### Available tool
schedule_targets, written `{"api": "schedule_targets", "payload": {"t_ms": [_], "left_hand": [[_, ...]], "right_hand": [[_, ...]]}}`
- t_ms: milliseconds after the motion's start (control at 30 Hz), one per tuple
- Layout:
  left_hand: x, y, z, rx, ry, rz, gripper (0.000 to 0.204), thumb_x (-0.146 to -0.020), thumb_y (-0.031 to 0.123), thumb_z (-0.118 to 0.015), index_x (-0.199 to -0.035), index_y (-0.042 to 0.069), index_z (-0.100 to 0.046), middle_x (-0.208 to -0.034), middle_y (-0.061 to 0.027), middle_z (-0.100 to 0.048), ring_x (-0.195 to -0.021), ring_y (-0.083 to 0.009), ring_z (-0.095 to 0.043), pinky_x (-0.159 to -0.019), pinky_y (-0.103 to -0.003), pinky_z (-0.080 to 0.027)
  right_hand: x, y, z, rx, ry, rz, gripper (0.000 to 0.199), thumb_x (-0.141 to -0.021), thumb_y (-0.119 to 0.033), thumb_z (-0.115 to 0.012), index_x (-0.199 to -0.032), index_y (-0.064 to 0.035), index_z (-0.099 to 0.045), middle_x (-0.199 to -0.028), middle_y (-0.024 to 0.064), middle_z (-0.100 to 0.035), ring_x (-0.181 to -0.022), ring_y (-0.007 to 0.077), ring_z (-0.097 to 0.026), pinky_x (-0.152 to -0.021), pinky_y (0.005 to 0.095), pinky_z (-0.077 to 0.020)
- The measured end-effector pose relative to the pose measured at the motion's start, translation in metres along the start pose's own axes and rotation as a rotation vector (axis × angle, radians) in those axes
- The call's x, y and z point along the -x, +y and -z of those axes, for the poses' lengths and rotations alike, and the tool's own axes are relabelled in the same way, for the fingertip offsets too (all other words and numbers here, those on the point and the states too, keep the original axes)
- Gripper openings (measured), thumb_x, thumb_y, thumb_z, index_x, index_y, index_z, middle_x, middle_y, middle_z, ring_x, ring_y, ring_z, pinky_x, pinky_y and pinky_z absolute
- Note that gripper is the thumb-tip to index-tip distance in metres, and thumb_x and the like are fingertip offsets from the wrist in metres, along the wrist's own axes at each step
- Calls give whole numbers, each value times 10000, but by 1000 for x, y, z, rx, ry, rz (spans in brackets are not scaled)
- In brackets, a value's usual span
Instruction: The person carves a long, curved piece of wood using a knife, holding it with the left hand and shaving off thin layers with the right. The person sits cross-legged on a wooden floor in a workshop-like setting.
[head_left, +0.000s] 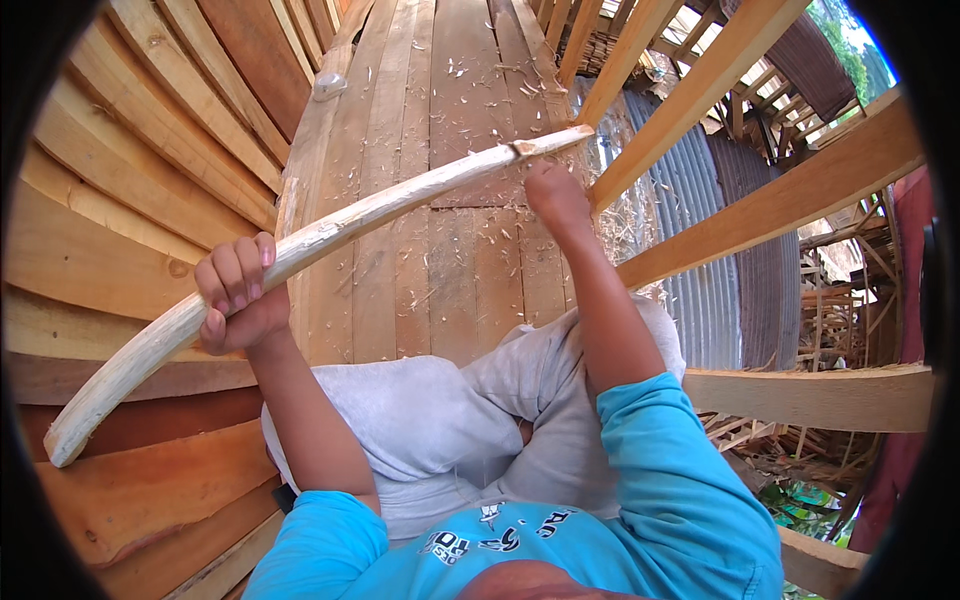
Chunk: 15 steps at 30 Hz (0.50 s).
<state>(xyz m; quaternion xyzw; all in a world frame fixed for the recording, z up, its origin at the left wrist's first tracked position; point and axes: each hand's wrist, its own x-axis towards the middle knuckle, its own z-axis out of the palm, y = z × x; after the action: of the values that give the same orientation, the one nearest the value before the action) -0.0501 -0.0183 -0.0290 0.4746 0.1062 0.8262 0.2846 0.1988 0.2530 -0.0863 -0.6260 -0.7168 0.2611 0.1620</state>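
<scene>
Head view: pale, bark-free pole (pixel 370 212) runs slantwise across the seated person's front, near end low at left over the wooden boards (pixel 130 255), far end up by the slatted railing (pixel 705 95). Can't tell if either end touches wood; if so, probably for bracing.

Left hand (pixel 238 290) wraps the pole toward its near end, fingers over the top, full closed grip; likely there to steady it and stop it rolling, well apart from the other hand. Right hand (pixel 557 197) is a tight fist just beside the far end, probably on the handle of a small dark blade (pixel 514 151) that seems to cross the pole there. Handle hidden in the fist, blade shape too small to confirm. Right arm reaches forward, which would put any edge away from the body.

Legs in grey trousers (pixel 400 410) are folded beneath, so the pole sits in front of the lap, within both arms' reach. Pale shavings (pixel 457 70) lie scattered on the plank floor (pixel 375 300), mostly ahead and around the far end. Corrugated metal sheet (pixel 690 270) beyond the railing.
</scene>
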Motion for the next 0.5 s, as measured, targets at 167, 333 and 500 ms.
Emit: {"api": "schedule_targets", "payload": {"t_ms": [167,333,500], "left_hand": [[6,7,-2,-35,50,0,245,-718,261,-677,-676,220,-439,-649,79,-412,-658,-84,-413,-822,-289,-358],[-2,1,-6,-30,50,3,249,-718,262,-666,-671,217,-426,-650,72,-408,-653,-93,-414,-816,-298,-355],[2,-3,-3,-6,46,-31,252,-722,270,-647,-665,212,-409,-652,58,-402,-643,-106,-411,-796,-306,-354]], "right_hand": [[97,-90,1,-46,-169,227,542,-921,-332,-296,-881,47,-681,-903,311,-641,-918,491,-607,-890,535,-443],[23,-17,-11,-21,38,100,542,-910,-341,-304,-889,49,-680,-929,296,-652,-931,476,-618,-890,515,-460],[27,-15,-14,-77,6,-24,517,-924,-360,-334,-920,22,-682,-993,269,-658,-976,450,-615,-882,522,-461]]}}
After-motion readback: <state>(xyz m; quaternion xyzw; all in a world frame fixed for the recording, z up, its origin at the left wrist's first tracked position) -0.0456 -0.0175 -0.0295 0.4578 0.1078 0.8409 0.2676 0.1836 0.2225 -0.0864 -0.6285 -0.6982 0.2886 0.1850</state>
